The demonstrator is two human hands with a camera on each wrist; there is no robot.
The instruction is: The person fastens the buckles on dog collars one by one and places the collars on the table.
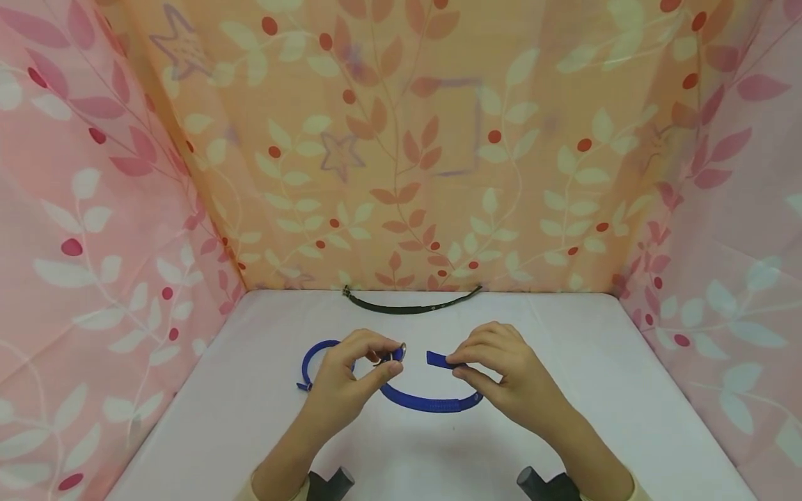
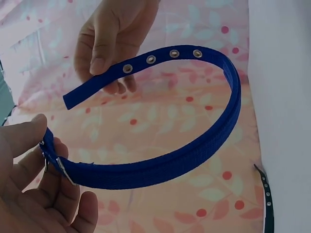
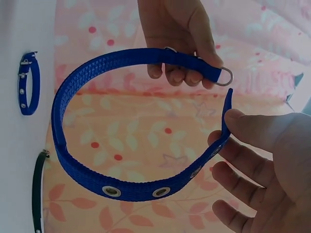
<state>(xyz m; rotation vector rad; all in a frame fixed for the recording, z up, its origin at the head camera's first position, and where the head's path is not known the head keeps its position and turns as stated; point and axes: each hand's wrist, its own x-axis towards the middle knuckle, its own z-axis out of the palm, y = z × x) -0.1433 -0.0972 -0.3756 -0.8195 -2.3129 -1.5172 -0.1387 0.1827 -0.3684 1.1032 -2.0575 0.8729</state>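
A blue pet collar [image 1: 421, 402] with metal eyelets hangs in a curve between both hands, its two ends apart. My left hand [image 1: 351, 376] pinches the buckle end, where a metal D-ring [image 3: 225, 77] and the buckle [image 2: 65, 171] show. With thumb and fingers, my right hand [image 1: 507, 365] pinches the other strap near its flat tip [image 1: 436, 359]. In the left wrist view several eyelets [image 2: 151, 59] run along the strap beyond the right hand. The collar's padded middle [image 2: 146, 177] bows away from the fingers.
A second blue collar [image 1: 307, 360], fastened in a loop, lies on the white table [image 1: 207, 417] behind my left hand. Farther back, a dark green collar [image 1: 407, 309] lies stretched out before the patterned cloth wall [image 1: 401, 209]. Pink patterned cloth [image 1: 720, 264] encloses the sides.
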